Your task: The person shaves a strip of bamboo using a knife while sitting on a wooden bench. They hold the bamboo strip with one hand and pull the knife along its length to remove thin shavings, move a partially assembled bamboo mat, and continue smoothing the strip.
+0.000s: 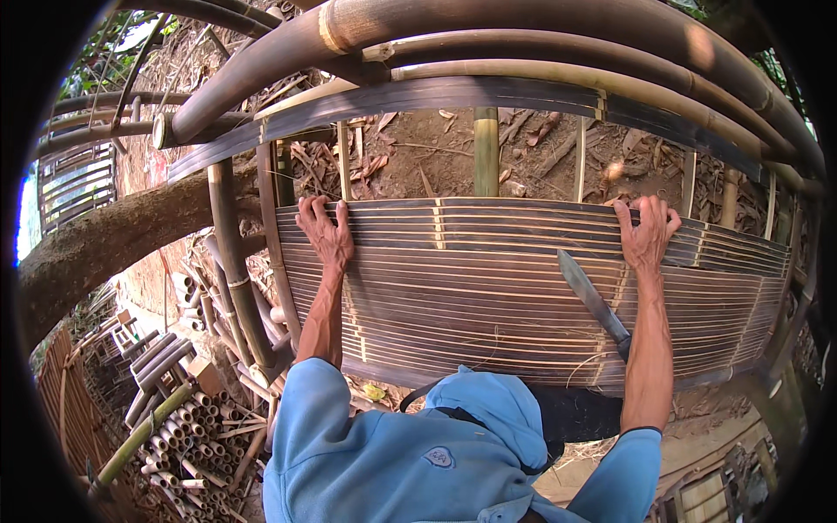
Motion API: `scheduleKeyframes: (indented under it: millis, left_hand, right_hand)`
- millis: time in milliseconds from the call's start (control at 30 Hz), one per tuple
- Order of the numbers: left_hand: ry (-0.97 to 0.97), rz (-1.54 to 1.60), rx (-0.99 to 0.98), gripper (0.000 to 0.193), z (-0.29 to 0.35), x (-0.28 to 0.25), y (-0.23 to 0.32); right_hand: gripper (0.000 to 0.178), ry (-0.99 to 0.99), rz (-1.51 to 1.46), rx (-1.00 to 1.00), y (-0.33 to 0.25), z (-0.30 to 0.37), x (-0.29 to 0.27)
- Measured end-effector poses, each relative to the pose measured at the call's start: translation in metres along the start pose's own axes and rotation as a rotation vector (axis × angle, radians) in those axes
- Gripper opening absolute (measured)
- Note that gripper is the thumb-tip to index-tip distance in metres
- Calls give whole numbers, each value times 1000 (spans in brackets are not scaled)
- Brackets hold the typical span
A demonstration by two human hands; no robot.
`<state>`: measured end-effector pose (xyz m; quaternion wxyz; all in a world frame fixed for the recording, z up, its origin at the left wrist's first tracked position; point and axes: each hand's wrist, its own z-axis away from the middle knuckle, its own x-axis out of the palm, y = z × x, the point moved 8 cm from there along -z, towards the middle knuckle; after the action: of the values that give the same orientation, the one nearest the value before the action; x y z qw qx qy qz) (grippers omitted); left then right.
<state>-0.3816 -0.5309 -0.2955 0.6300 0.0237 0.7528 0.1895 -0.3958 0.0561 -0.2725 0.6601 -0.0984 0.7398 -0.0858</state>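
Note:
A wide panel of dark bamboo slats (pixel 488 301) lies in front of me, its pale edges showing as thin lines. My left hand (pixel 324 231) grips the far edge of the panel's uppermost slat near its left end, fingers curled over it. Farther right, my right hand (pixel 647 228) holds the same edge, its fingers bent over the slat. A machete (pixel 593 299) rests on the panel beside my right forearm, blade pointing away to the left. Its dark handle is partly behind that forearm. Pale crosspieces (pixel 581 161) extend beyond the slats to a separate dark bamboo strip (pixel 418 94).
Thick bamboo poles (pixel 488 19) run across the far side. A tree trunk (pixel 131 235) slants in at left, near an upright bamboo post (pixel 234 261). Cut bamboo tubes (pixel 187 431) are piled at lower left. Dry leaves (pixel 375 166) cover soil behind the panel.

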Motion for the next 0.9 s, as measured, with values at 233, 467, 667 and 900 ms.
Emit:
scheduleKeyframes:
  millis: [233,467,667,900]
  left_hand:
    - [19,10,14,35,1,-1,1]
    - [46,-5,10,34,1,-1,1]
    - [34,-74,25,32,-2,-2,8]
    - [-34,-95,-11,32,-1,-1,7]
  right_hand:
    - [43,46,-7,-42,-2,2,-1]
    - [42,63,-40,-59,-4,0,-2]
    - [42,50,-27,-51,-6,-4,-2]
    - [43,-109,60,30,-13,5,2]
